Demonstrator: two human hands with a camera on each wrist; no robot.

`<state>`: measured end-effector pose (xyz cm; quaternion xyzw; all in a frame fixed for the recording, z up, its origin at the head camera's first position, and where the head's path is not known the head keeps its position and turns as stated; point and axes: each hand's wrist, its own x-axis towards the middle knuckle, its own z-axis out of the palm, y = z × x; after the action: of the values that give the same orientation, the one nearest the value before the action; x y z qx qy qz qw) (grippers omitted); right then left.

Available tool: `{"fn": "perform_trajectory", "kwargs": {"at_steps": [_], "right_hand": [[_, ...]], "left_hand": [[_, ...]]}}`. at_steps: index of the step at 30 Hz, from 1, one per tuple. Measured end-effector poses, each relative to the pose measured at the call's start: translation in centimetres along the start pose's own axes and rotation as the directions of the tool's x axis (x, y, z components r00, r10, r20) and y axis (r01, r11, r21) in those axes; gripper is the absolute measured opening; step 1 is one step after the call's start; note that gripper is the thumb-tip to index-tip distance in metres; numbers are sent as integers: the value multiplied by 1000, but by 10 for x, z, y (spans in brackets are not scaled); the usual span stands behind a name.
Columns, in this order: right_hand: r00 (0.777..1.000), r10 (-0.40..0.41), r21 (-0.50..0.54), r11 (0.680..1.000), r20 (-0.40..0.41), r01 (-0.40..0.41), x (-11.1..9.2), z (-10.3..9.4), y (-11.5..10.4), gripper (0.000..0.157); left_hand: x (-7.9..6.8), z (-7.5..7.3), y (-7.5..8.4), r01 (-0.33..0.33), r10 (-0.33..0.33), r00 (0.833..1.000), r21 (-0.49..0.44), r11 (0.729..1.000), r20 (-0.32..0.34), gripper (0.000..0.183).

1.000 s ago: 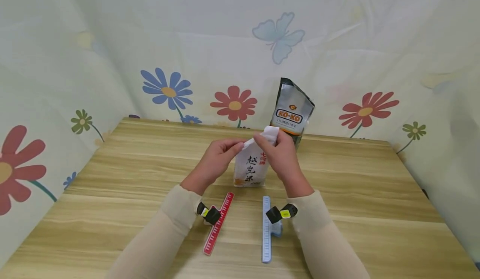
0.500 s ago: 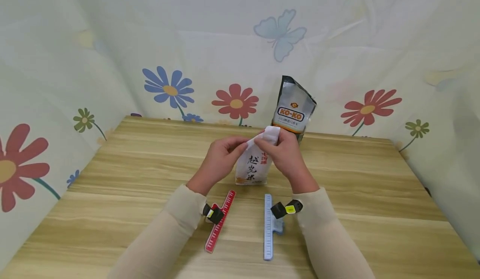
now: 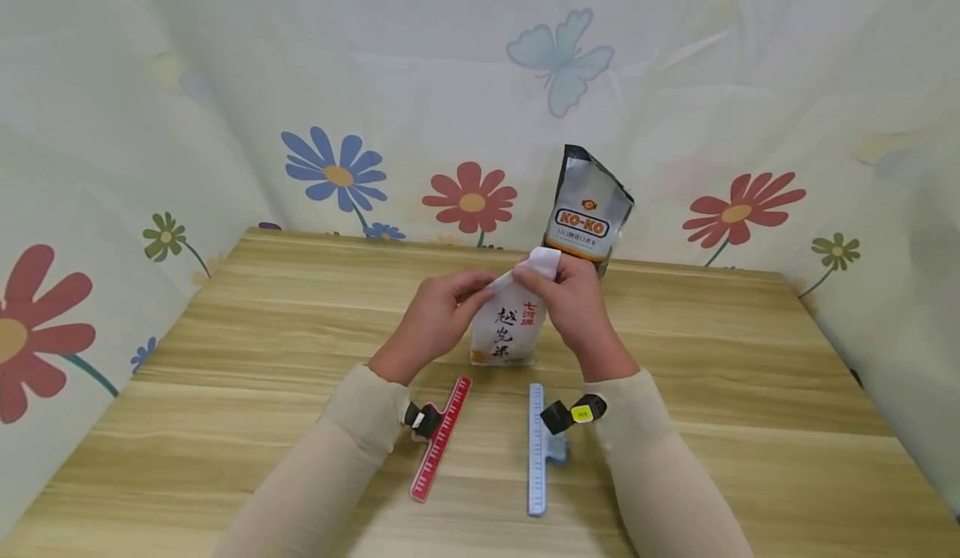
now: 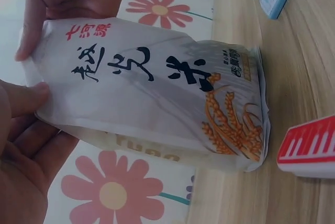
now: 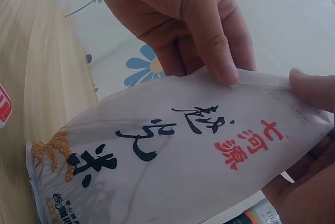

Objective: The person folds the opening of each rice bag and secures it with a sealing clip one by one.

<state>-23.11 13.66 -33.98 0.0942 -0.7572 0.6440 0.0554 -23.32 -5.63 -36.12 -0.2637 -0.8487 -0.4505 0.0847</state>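
Note:
A white rice bag point(image 3: 504, 325) with black and red lettering stands upright between my hands. My left hand point(image 3: 442, 312) pinches the left end of its top edge, thumb in front and fingers behind. At the right end, my right hand point(image 3: 573, 304) pinches the same edge, its thumb across the front. The top edge looks folded over in the right wrist view, where the bag point(image 5: 157, 145) fills the lower half. Orange grain ears are printed near its base, seen in the left wrist view on the bag point(image 4: 157, 82).
Behind the right hand, a silver KO-KO bag point(image 3: 588, 208) leans at the table's back edge by the flowered cloth point(image 3: 420, 83). Nearer, a red long-bar clip point(image 3: 442, 441) and a light blue one point(image 3: 536, 450) lie on the wooden table point(image 3: 262, 333) between the forearms.
Both hands keep their pinch on the rice bag's top edge. My right thumb has shifted slightly, showing more of the red lettering. The view has tilted a little; the clips and silver bag stay put.

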Motion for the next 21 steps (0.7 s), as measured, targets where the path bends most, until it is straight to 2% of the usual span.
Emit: {"fn": "perform_trajectory", "kwargs": {"at_steps": [5,8,14,17,21], "right_hand": [[999,39,31,999,8,-40,1,1,1,27],[998,62,19,998,11,-62,1,2,1,24],[1000,4,-22,1000,-8,-4,1,5,0,15],[1000,-13,-6,1000,-8,13,2,5,1,17],[1000,-20,-11,1000,-10,20,5,1,4,23]], "left_hand": [[0,1,1,-22,23,999,20,1000,-24,24],[-1,2,3,-39,39,999,31,999,-26,24],[-3,5,5,-67,71,995,62,996,-66,23],[-3,8,3,-61,64,994,32,998,-91,24],[-1,9,0,-6,5,996,-12,1000,-89,26]]}}
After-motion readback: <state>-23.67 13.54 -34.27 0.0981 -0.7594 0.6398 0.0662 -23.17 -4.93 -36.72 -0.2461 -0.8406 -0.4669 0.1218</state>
